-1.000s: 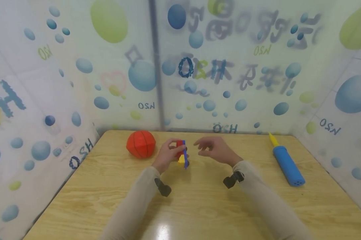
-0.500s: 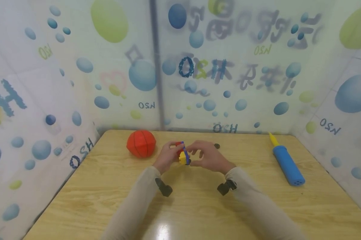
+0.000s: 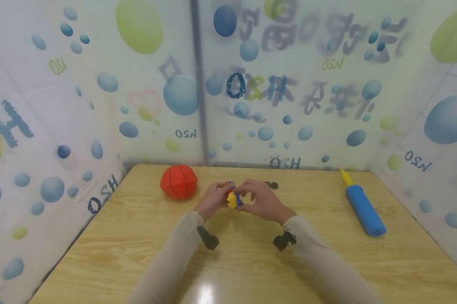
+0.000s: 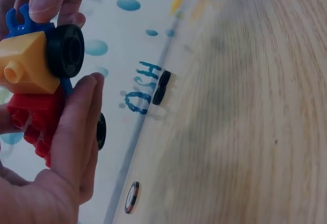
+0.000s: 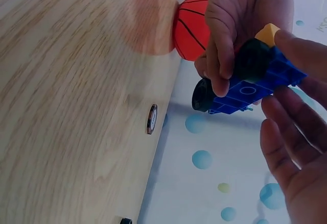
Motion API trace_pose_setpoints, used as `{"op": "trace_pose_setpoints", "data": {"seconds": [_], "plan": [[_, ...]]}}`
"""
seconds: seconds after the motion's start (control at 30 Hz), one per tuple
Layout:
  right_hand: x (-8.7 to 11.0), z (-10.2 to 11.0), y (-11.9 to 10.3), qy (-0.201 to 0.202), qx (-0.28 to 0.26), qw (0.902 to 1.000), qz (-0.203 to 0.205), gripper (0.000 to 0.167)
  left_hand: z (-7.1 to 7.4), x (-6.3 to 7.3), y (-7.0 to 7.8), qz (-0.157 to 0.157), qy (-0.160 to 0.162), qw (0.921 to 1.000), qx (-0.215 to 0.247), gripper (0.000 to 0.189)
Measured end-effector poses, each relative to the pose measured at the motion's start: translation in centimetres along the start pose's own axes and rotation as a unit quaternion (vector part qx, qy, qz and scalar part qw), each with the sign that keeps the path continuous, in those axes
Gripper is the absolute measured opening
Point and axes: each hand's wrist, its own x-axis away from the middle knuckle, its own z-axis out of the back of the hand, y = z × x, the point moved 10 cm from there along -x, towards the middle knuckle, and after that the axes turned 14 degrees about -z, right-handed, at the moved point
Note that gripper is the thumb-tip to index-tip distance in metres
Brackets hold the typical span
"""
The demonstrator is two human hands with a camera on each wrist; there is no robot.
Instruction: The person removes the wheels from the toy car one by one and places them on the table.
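A small toy car (image 3: pixel 233 200) made of building bricks is held up between both hands over the table. In the left wrist view it shows a red brick (image 4: pixel 37 118), a yellow brick (image 4: pixel 29 63) and a black wheel (image 4: pixel 65 51). Its blue base (image 5: pixel 255 89) faces the right wrist camera. My left hand (image 3: pixel 212 200) grips the red end, thumb on one side and fingers along the wheels. The right hand (image 3: pixel 264 201) pinches the yellow end between thumb and fingertips; its other fingers (image 5: pixel 278 157) are spread loosely.
A red ball (image 3: pixel 179 182) with black lines sits at the back left. At the right lies a blue hand pump (image 3: pixel 365 210) with a yellow nozzle. A black two-lobed piece (image 4: pixel 161 87) and a round chip-like disc (image 4: pixel 132 197) lie near the table's back edge, before the patterned wall.
My right hand has moved left onto the toy car, and the car has turned so its yellow brick shows more. The black piece behind the right hand has come into view.
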Motion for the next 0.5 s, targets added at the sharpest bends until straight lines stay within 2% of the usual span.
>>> {"op": "trace_pose_setpoints", "data": {"seconds": [0.07,0.17,0.3,0.4,0.5], "plan": [[0.1,0.1,-0.3,0.007,0.007,0.9999,0.011,0.041,-0.2,0.0,-0.1,0.004,-0.01,0.9999,-0.005,0.056],[0.3,0.3,-0.7,0.021,0.018,0.9992,0.028,0.039,-0.8,-0.1,0.0,0.004,-0.041,0.9991,-0.004,0.052],[0.4,0.6,-1.1,0.037,0.023,0.9981,0.044,0.036,-1.9,-0.1,0.4,-0.008,-0.081,0.9965,0.018,0.038],[0.4,0.9,-1.3,0.043,0.021,0.9976,0.051,0.032,-2.2,0.0,0.6,-0.012,-0.091,0.9952,0.033,0.03],[0.4,1.1,-1.2,0.045,0.02,0.9976,0.048,0.03,-2.3,0.2,0.5,-0.01,-0.101,0.9944,0.029,0.032]]}}
